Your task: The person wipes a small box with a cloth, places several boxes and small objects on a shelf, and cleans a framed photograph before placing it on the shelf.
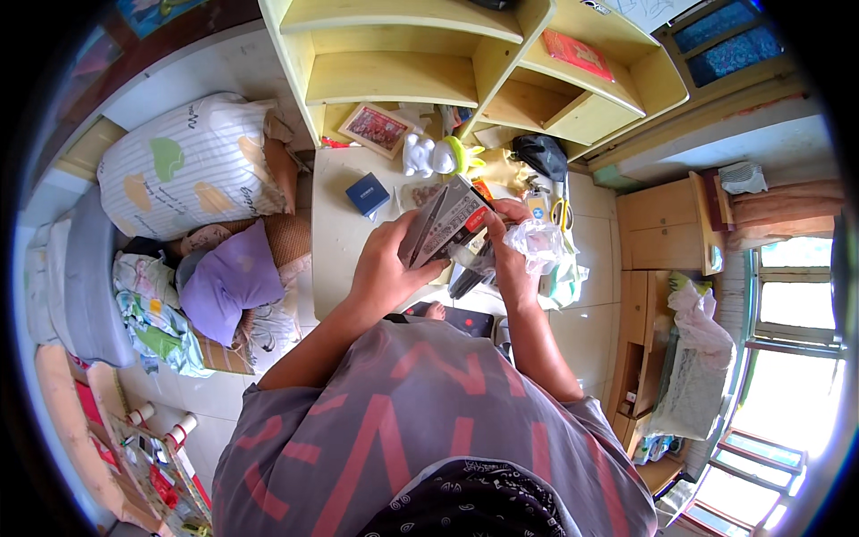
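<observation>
My left hand (383, 264) is closed around the left side of a small black, white and red pen box (445, 224), which has a long dark pen pictured on it. The box is tilted above the desk. My right hand (512, 268) is at the box's right end, its fingers closed on a crumpled clear plastic bag (537, 243). Several dark, slim, pen-like things (467, 283) show below the box, between my hands; I cannot tell what carries them. Part of the right fingers is hidden by the plastic.
On the white desk (335, 268) are a dark blue box (367, 194), a white figurine (429, 155) with a yellow-green top, a framed picture (378, 130), yellow scissors (562, 215) and a black pouch (540, 157). A pale wooden shelf (394, 79) rises behind. Left stands a chair with a purple cloth (234, 277).
</observation>
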Tool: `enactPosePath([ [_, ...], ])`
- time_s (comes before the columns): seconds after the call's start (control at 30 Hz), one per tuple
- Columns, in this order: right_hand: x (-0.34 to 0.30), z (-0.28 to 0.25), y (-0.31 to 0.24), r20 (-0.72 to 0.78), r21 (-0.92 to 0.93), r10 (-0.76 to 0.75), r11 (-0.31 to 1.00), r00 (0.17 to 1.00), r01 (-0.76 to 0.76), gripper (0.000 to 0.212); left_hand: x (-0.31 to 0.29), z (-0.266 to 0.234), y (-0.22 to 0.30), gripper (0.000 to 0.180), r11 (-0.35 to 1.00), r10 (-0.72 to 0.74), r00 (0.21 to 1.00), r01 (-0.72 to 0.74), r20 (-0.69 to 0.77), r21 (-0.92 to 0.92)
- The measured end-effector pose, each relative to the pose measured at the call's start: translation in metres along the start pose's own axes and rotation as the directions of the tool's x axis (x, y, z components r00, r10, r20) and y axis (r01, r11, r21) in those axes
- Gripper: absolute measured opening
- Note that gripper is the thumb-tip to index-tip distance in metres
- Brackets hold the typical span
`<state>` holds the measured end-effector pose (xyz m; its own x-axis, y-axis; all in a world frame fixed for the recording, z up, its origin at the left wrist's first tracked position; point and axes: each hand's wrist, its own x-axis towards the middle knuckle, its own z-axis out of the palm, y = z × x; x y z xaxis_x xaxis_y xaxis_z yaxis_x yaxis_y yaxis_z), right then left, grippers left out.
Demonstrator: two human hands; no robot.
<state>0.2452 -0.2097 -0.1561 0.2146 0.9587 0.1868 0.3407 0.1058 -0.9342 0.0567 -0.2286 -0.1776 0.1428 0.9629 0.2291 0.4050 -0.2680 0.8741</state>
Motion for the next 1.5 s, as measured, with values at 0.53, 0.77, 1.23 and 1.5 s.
enactPosePath([
  [0.53,0.004,-0.002,-0.032,0.127,-0.254,-0.341,0.897,0.932,0.362,0.012,-0.004,-0.020,-0.003,0.067,0.984,-0.037,0.985,0.066,0.169,-0.168],
  [0.77,0.021,-0.028,-0.055,0.497,-0.239,-0.433,0.765,0.752,0.598,0.029,-0.003,-0.032,-0.010,0.056,0.975,-0.010,0.985,0.047,0.173,-0.215],
  [1.23,0.013,-0.021,-0.052,0.417,-0.199,-0.401,0.835,0.815,0.513,0.021,0.007,-0.029,-0.012,0.072,0.969,-0.108,0.956,0.162,0.272,-0.186],
  [1.5,0.011,-0.013,-0.042,0.316,-0.162,-0.311,0.913,0.896,0.374,0.030,0.004,-0.010,-0.020,0.074,0.999,0.027,0.998,-0.026,0.050,-0.031],
])
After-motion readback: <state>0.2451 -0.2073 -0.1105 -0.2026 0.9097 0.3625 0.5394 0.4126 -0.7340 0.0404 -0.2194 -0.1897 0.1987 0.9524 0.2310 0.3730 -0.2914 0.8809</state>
